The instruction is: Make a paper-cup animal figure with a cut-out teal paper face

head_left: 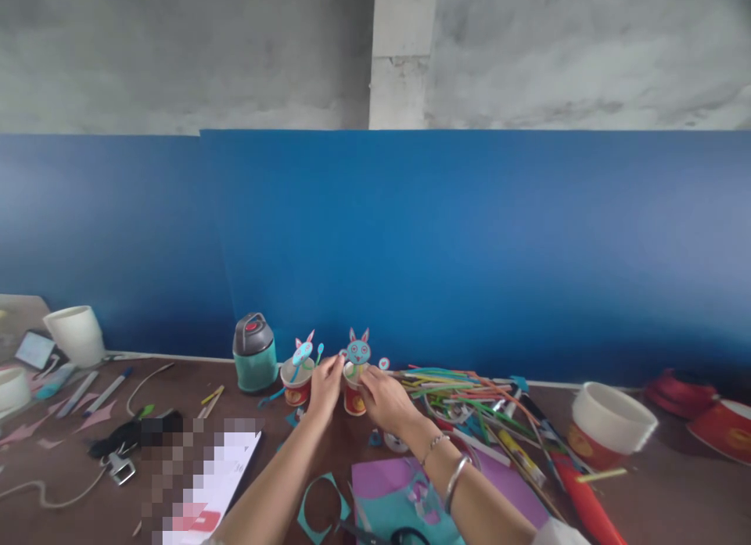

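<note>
A blue paper bunny face (358, 351) with pink ears stands over a red and white paper cup (355, 401). Small round paper pieces flank the face; the right-hand one (384, 363) bears a red heart. My left hand (326, 385) is closed, its fingertips pinched at the left-hand round piece (343, 355). My right hand (387, 400) has its fingers closed at the cup's rim, just below the face; what they grip is hidden. Left of my hands, a second cup (296, 390) holds another paper bunny (303, 351), which tilts.
Colourful pipe cleaners (458, 389) lie heaped at right, beside a large paper cup (610, 424). Purple paper (375, 473) and black-handled scissors (404, 536) lie in front. A teal lidded container (255, 356) stands at left, near a phone-like white object (220, 482). A blue partition (411, 240) rises behind.
</note>
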{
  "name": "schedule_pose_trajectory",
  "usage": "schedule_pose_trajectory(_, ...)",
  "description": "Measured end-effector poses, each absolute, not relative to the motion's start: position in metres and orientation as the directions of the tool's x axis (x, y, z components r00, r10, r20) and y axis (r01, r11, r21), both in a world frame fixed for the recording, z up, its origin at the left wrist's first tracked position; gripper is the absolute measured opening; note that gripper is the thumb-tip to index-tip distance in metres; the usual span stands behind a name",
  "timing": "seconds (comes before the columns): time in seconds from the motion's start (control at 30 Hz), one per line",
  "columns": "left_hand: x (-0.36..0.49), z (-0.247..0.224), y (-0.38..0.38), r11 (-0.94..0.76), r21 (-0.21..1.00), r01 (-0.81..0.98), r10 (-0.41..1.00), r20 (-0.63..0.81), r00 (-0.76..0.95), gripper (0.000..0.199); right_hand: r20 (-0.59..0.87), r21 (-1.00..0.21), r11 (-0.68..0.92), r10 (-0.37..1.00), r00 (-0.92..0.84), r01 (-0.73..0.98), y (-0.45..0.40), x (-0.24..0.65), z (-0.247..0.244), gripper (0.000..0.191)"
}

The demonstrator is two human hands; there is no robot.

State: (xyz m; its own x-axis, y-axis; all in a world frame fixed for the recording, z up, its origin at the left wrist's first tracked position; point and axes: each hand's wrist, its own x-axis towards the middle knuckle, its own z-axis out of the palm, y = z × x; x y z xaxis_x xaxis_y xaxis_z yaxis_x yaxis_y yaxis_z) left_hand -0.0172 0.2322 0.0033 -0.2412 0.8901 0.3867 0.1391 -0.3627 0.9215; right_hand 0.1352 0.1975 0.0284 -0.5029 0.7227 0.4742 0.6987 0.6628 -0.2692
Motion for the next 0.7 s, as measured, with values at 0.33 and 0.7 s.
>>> schedule_pose_trajectory(0.33,-0.0109,0.0005,0.2329,-0.372,0.915,0.156,0.886,0.4,-0.236,0.031,0.481,-0.256,0.698,0.692,-0.538,0.669,0.1944,0.1382,0.0328,0.02)
schedule_pose_trajectory(0.7,-0.0078,0.0019,0.2305,-0.362,0.912,0.194,0.888,0.401,-0.227,0.031,0.481,-0.253,0.701,0.689,-0.541,0.667,0.1911,0.1412,0.032,0.021)
